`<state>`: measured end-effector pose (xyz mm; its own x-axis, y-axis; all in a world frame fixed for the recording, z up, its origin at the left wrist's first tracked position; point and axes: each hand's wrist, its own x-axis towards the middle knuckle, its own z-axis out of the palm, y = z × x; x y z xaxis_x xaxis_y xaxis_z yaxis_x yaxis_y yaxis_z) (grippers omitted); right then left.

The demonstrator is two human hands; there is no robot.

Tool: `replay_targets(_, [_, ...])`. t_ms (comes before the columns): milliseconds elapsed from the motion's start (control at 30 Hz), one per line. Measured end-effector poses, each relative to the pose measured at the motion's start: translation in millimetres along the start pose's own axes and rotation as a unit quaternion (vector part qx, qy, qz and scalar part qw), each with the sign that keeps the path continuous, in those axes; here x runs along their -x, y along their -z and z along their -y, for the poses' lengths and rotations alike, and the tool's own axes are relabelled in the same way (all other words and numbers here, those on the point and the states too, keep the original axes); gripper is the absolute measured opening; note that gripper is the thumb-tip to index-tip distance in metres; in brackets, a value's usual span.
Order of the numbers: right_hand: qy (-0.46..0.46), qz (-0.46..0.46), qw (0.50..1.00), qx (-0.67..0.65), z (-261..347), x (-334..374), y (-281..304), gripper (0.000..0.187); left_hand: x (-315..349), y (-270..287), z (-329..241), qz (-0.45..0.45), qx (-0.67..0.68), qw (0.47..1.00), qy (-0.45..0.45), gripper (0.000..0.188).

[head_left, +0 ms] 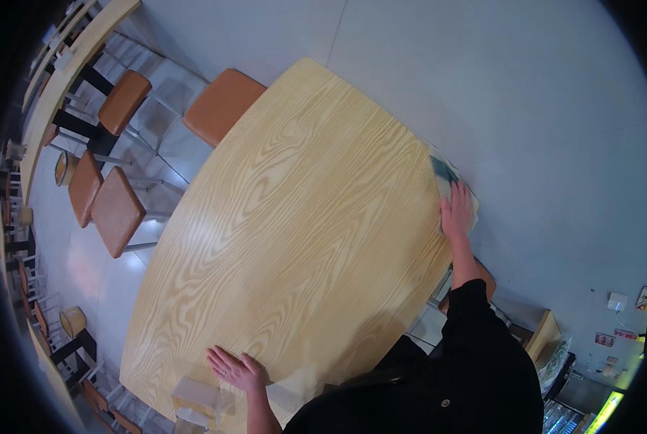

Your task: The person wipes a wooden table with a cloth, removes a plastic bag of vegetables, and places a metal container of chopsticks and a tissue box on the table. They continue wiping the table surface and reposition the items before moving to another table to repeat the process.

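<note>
A light wood-grain table (287, 239) with curved sides fills the middle of the view. At its far right edge, my right hand (457, 210) lies on a wiping cloth (445, 172), pale with a dark green patch. Its fingers are stretched out over the cloth, which hangs partly past the table edge beside the wall. My left hand (238, 370) rests on the bare tabletop near the lower left, fingers extended and nothing in them. Close by that hand stands a whitish tissue box (195, 394) with a clear part at its side.
A grey wall (497, 94) borders the table's far right side. Brown-cushioned stools stand at left, one seat (224, 106) right against the table edge. A long wooden counter (63, 79) runs along the far left. Shelving (544, 336) is behind me at lower right.
</note>
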<state>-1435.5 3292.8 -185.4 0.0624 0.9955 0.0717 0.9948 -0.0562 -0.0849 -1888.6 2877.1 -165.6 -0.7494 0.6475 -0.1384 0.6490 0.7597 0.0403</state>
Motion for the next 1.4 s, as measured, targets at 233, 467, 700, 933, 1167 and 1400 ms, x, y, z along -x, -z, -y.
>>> replay_targets(233, [-0.056, -0.052, 0.995, 0.07, 97, -37, -42, 0.055, -3, 15, -10, 0.03, 0.033, 0.999, 0.032, 0.076])
replay_targets(467, [0.316, 0.019, 0.942, -0.114, 439, -9, -10, 0.049, -4, 15, -8, 0.041, 0.04, 0.998, 0.028, 0.077])
replay_targets(700, [0.668, 0.143, 0.708, -0.179, 485, 204, -11, 0.052, -4, 16, -11, 0.032, 0.065, 0.997, 0.036, 0.076])
replay_targets(933, [0.252, -0.031, 0.965, 0.067, 265, -40, -8, 0.056, -2, 16, -12, 0.018, 0.048, 0.998, 0.037, 0.076])
replay_targets(1167, [0.234, -0.097, 0.966, -0.046, 269, 42, -6, 0.042, -2, 7, -8, -0.009, 0.022, 1.0, 0.02, 0.073])
replay_targets(1400, [0.579, 0.058, 0.775, -0.248, 246, 133, 12, 0.039, -1, 2, -4, -0.014, 0.022, 0.999, 0.019, 0.069])
